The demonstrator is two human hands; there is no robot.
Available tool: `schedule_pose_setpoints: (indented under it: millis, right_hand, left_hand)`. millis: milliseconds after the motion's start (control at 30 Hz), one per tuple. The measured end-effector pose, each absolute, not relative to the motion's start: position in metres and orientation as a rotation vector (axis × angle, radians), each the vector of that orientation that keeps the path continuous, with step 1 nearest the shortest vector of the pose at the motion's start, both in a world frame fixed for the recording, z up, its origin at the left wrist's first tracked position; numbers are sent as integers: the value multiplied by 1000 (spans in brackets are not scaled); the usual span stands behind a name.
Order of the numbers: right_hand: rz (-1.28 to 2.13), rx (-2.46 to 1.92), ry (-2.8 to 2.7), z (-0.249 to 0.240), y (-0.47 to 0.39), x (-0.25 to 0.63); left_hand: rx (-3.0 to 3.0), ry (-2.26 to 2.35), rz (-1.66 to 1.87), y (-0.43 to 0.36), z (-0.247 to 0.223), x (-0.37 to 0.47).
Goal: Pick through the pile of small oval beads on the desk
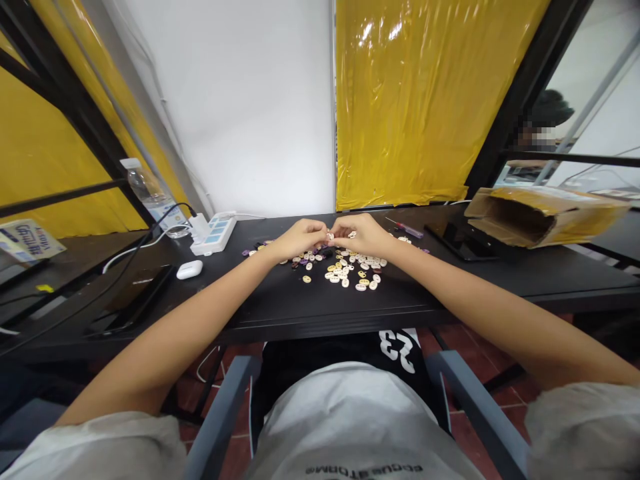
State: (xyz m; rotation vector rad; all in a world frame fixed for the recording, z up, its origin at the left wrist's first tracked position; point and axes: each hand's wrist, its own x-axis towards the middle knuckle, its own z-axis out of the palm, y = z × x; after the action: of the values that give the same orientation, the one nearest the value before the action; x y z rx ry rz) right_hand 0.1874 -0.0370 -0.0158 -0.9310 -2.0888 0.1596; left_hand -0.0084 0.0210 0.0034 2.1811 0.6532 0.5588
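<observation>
1. Left hand (306,239) and right hand (364,235): fingertips pinching a small pale piece (330,237) between them, over the desk (280,303).
2. Handling, judged: light, stiff, easily dropped; grip by opposite edges. Material: cannot tell.

A black table (310,310) is stretching across the view. Small oval pieces (345,270), mostly cream with some purple and yellow, are lying scattered at its middle, some overlapping. To the left, a white earbud case (190,269) is sitting between a dark phone (137,297) and a white-and-blue power strip (217,233). To the right, a screwdriver (411,231) is lying near a black tablet (463,241), and an open cardboard box (537,217) is resting on its side beyond.
</observation>
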Motion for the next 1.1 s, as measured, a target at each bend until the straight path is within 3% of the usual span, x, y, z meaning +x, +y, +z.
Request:
schedule_pose_setpoints:
  millis: [1100]
  right_hand:
    - [98,-990,-2035,-22,-37,178]
  left_hand:
    - [2103,672,681,24,-1,-7]
